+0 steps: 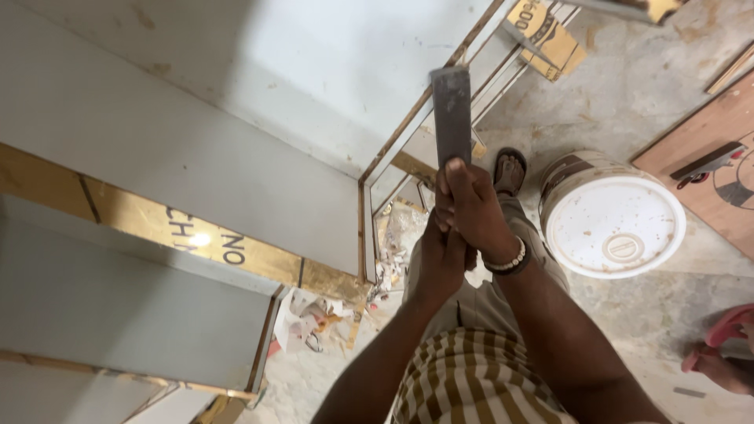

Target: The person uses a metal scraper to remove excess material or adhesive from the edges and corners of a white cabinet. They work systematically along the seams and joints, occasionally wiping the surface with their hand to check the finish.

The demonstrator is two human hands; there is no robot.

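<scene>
Both my hands grip the handle end of a flat grey metal file (453, 110) that points up and away from me. My right hand (473, 212) is wrapped around it higher up, with a bead bracelet on the wrist. Just below and to the left, my left hand (440, 263) clasps the same end. The file's blade rises over the edge of a white laminated cabinet panel (314, 86) with brown taped edges. My sandalled foot (509, 171) shows below the hands on the concrete floor.
A white plastic bucket with a lid (613, 220) stands to the right. White shelf boards (141, 314) with brown tape fill the left. Paper scraps (314, 318) lie on the floor. A wooden board (715, 169) and another person's foot in a pink sandal (726, 349) are at far right.
</scene>
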